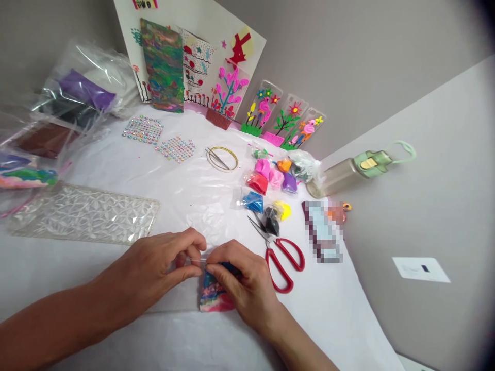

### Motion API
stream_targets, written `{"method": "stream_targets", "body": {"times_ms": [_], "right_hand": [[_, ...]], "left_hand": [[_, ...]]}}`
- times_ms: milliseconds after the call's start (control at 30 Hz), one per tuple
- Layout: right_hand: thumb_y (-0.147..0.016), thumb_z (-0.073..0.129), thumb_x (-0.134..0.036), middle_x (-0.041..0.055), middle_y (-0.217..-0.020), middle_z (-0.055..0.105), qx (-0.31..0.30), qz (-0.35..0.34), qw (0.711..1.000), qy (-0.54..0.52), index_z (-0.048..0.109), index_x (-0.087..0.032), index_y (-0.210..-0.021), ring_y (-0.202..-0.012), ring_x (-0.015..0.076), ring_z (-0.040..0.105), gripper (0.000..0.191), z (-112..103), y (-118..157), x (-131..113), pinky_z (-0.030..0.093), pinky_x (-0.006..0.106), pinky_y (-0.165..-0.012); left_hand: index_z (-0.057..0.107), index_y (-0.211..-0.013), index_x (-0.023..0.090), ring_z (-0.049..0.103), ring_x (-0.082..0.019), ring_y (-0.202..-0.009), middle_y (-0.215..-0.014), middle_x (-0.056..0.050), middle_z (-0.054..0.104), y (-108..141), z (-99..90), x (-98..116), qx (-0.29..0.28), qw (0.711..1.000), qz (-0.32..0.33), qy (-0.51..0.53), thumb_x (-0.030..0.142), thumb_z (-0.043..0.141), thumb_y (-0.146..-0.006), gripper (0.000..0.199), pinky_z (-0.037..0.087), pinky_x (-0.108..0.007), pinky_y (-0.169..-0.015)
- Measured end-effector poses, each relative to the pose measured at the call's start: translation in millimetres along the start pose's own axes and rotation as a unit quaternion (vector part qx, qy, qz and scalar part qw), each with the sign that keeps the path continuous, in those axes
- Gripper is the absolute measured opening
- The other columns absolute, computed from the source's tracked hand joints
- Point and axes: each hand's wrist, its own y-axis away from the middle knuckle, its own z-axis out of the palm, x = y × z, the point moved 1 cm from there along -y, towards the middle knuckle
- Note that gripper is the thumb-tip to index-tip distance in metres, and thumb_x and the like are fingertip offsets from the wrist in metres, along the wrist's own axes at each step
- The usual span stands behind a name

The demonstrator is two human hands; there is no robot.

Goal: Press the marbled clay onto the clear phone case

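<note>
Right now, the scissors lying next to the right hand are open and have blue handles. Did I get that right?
Almost! The handles are red, not blue; you can see that in the head view. The scissors are indeed open and lying next to the right hand.

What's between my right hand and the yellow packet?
The scissors and black packet lie between your right hand and the yellow packet, in the head view.

Multicol. piece point(212, 296): matt. Scissors point(271, 238): metal w/ glossy plast. handles point(284, 289). Clear sheet point(96, 216): glossy plast., bumpy.
</note>
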Motion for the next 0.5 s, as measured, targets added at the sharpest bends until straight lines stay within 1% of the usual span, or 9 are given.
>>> {"method": "stream_targets", "body": {"times_ms": [67,133,200,233,300,367,433,500], "right_hand": [[-0.096,0.067,-0.024,0.0035,-0.094,0.072,0.004,0.049,0.998,-0.039,0.072,-0.021,-0.100,-0.086,0.0153,0.068,0.007,-2.2,-0.6,-1.1,0.055,0.025,-0.077],[-0.095,0.069,-0.030,0.0040,-0.097,0.072,0.025,0.113,0.988,-0.100,0.070,-0.022,-0.108,-0.085,0.0158,0.068,0.016,-5.4,-1.2,-1.4,0.056,0.024,-0.074],[-0.092,0.072,-0.037,0.0033,-0.093,0.071,0.046,0.155,0.974,-0.160,0.069,-0.021,-0.106,-0.079,0.0153,0.066,0.021,-7.9,-1.7,-0.9,0.056,0.024,-0.068],[-0.090,0.074,-0.040,0.0025,-0.088,0.069,0.055,0.165,0.968,-0.180,0.069,-0.021,-0.101,-0.075,0.0148,0.065,0.023,-8.6,-2.1,-0.5,0.056,0.023,-0.066],[-0.085,0.078,-0.044,0.0012,-0.080,0.067,0.067,0.182,0.959,-0.206,0.069,-0.021,-0.093,-0.068,0.0141,0.062,0.026,-8.3,-3.0,0.2,0.055,0.024,-0.063],[-0.081,0.082,-0.046,0.0008,-0.077,0.067,0.072,0.196,0.949,-0.235,0.070,-0.020,-0.091,-0.065,0.0137,0.062,0.030,-6.9,-3.9,0.1,0.054,0.024,-0.062],[-0.078,0.084,-0.047,0.0004,-0.077,0.067,0.074,0.204,0.938,-0.269,0.070,-0.020,-0.092,-0.062,0.0124,0.061,0.033,-5.5,-4.6,-0.8,0.054,0.023,-0.061],[-0.076,0.086,-0.047,-0.0007,-0.076,0.067,0.076,0.202,0.932,-0.290,0.069,-0.020,-0.095,-0.061,0.0111,0.060,0.036,-5.0,-4.9,-2.0,0.052,0.022,-0.060]], "left_hand": [[0.066,-0.096,0.030,0.068,-0.015,-0.072,-0.081,0.007,0.073,-0.5,-1.8,0.9,0.020,1.000,0.005,0.005,0.032,0.063,-0.089,0.008,0.051,-0.022,-0.067],[0.068,-0.098,0.031,0.070,-0.016,-0.071,-0.081,0.007,0.074,-0.8,-4.6,1.3,0.052,0.998,0.017,0.009,0.036,0.064,-0.089,0.012,0.053,-0.022,-0.066],[0.071,-0.101,0.032,0.072,-0.017,-0.072,-0.082,0.006,0.076,-0.7,-7.0,0.5,0.076,0.996,0.035,0.003,0.039,0.064,-0.089,0.016,0.055,-0.022,-0.066],[0.072,-0.103,0.032,0.073,-0.017,-0.074,-0.084,0.005,0.077,-0.6,-7.6,-0.5,0.083,0.996,0.044,-0.005,0.039,0.063,-0.090,0.017,0.056,-0.022,-0.067],[0.073,-0.108,0.035,0.076,-0.019,-0.085,-0.096,0.004,0.080,-0.3,-7.2,-3.1,0.091,0.994,0.062,-0.025,0.039,0.063,-0.091,0.020,0.058,-0.023,-0.074],[0.073,-0.112,0.037,0.076,-0.020,-0.096,-0.107,0.004,0.081,-0.1,-5.6,-4.9,0.103,0.991,0.078,-0.040,0.039,0.064,-0.091,0.023,0.059,-0.025,-0.083],[0.073,-0.111,0.037,0.075,-0.021,-0.100,-0.109,0.004,0.080,-0.2,-4.2,-3.9,0.102,0.990,0.083,-0.045,0.041,0.063,-0.092,0.022,0.058,-0.027,-0.088],[0.074,-0.108,0.035,0.075,-0.021,-0.096,-0.105,0.003,0.080,-0.5,-3.9,0.1,0.080,0.994,0.067,-0.040,0.044,0.060,-0.095,0.022,0.058,-0.028,-0.085]]}}
